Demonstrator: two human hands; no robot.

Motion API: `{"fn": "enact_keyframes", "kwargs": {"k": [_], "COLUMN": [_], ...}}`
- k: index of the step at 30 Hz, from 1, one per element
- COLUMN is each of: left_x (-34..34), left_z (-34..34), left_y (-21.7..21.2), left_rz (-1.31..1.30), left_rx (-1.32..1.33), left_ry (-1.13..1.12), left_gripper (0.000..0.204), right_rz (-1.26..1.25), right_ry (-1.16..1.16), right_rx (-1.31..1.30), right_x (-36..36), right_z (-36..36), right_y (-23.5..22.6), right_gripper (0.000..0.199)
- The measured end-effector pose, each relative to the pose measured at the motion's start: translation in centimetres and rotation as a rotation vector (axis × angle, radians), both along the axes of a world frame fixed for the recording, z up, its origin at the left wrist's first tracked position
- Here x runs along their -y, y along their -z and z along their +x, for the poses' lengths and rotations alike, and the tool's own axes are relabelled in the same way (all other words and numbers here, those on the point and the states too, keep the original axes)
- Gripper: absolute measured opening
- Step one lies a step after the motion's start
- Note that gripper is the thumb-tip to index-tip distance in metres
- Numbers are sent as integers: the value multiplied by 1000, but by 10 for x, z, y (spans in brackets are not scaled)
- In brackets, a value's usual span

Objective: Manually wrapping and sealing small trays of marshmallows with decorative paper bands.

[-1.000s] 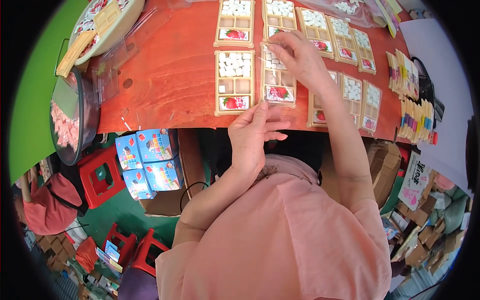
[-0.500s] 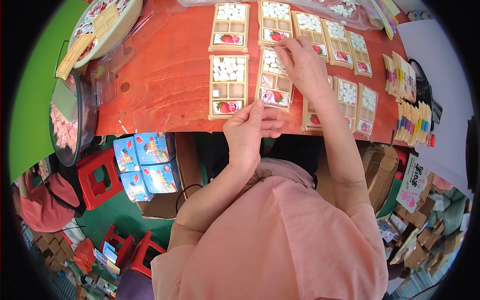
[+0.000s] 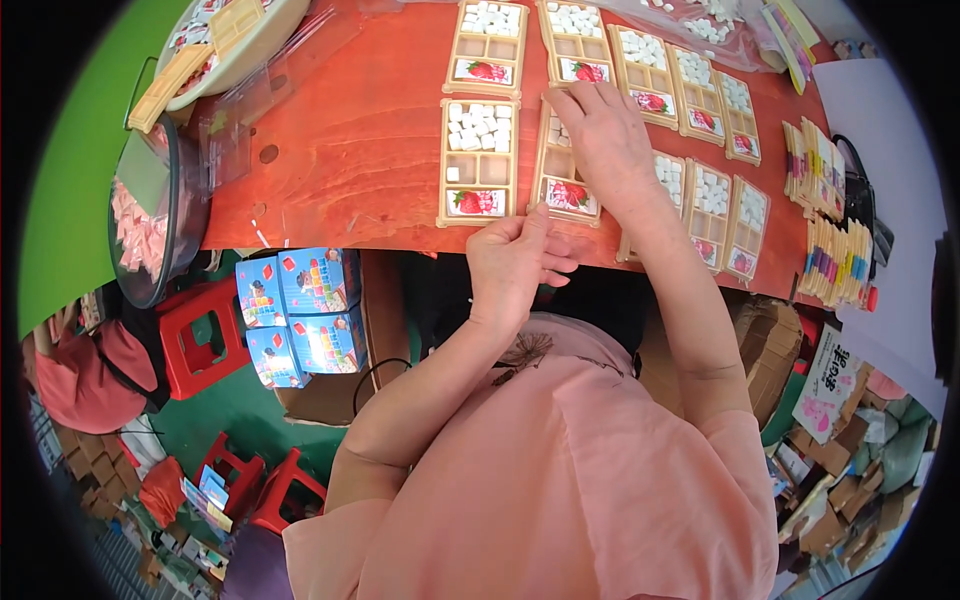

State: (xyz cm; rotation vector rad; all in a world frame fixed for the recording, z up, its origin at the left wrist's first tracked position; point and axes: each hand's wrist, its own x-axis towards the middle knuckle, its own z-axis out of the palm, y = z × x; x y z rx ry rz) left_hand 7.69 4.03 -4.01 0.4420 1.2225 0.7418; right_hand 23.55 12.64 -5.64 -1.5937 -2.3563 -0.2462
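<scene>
A beige compartment tray (image 3: pixel 550 161) lies near the table's front edge, with white cubes at its far end and a strawberry-printed packet at its near end. My right hand (image 3: pixel 612 150) bends over it, fingertips curled on its far end, hiding most of the cubes. Against the tray's near edge rests the thumb of my left hand (image 3: pixel 503 268); its other fingers reach out apart, slightly blurred. Just left sits another tray (image 3: pixel 497 169), filled with white cubes, a strawberry packet and a single cube in a middle compartment.
Several similar trays (image 3: pixel 489 47) stand beyond and to the right. Bundled wooden sticks (image 3: pixel 835 262) lie at the right end. A round tub (image 3: pixel 158 215) of pink packets and a pale basin (image 3: pixel 285 30) are at the left. Blue boxes (image 3: pixel 325 342) and red stools (image 3: pixel 205 340) are below the table.
The whole view has shifted a little. My right hand has come further over the tray and now covers more of its cubes. My left thumb stays at the near edge.
</scene>
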Motion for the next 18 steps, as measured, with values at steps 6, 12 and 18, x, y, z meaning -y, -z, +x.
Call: {"fn": "enact_keyframes", "kwargs": {"k": [6, 12, 18], "left_x": [1, 7, -82], "left_z": [-6, -21, -125], "left_y": [4, -13, 11], "left_rz": [19, 192, 1279], "left_rx": [-38, -22, -1413], "left_ry": [19, 324, -102], "left_gripper": [38, 30, 6], "right_rz": [-45, -94, -294], "right_ry": [-10, -113, -90], "right_rx": [-162, -3, -102], "right_x": [-6, 3, 12], "right_z": [-15, -3, 2], "right_y": [1, -5, -19], "right_gripper": [41, 45, 48]}}
